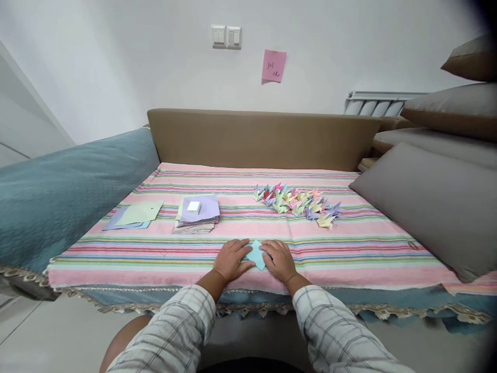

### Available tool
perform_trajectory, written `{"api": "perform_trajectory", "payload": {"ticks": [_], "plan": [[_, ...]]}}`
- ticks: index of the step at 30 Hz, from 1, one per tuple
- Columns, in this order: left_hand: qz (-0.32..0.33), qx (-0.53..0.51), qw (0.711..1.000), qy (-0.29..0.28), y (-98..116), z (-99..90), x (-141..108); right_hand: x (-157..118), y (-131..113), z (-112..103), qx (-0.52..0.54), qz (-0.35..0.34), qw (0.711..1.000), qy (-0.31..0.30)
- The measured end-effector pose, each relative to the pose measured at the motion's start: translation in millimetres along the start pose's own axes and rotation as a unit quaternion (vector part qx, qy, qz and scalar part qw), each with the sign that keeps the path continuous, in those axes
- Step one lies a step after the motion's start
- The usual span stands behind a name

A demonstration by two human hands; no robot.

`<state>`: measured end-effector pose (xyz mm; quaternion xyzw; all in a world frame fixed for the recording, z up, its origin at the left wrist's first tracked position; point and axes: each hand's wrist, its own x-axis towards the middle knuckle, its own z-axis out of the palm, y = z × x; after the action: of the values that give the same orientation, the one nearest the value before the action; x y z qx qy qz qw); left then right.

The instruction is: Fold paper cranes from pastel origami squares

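Observation:
A small light blue square of origami paper [256,255] lies flat on the striped cloth near its front edge, one corner pointing toward me. My left hand [232,260] holds its left side against the cloth, with index finger and thumb on its edges. From the right, my right hand [278,260] has its curled fingers and thumb on the opposite side. Beyond my right hand, a cluster of folded paper cranes [297,202] in several colours spreads over the cloth. A stack of square paper sheets [207,210] sits ahead of my left hand, a small white block [193,207] on top.
Loose paper sheets [142,213] lie at the left on the striped cloth [163,264]. A blue padded armrest [77,181] bounds the left side, a brown backrest [252,140] the far side. Grey cushions [438,202] pile up at the right. A pink note [274,66] hangs on the wall.

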<state>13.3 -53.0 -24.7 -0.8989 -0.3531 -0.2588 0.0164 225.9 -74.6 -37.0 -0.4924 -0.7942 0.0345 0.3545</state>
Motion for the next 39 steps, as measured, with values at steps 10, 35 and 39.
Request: {"api": "perform_trajectory", "payload": {"ticks": [10, 35, 39], "plan": [[-0.010, 0.001, 0.999, 0.030, -2.7, 2.2, 0.1, -0.8, -0.3, 0.2, 0.004, -0.011, 1.000, 0.009], [-0.042, -0.040, 0.997, 0.058, -2.0, 1.5, 1.1, -1.3, -2.1, -1.6, 0.030, -0.010, 0.999, 0.016], [-0.037, -0.059, 0.996, 0.050, -2.0, 1.2, -0.6, -0.6, -3.6, -2.1, 0.029, -0.007, 0.999, 0.027]]}}
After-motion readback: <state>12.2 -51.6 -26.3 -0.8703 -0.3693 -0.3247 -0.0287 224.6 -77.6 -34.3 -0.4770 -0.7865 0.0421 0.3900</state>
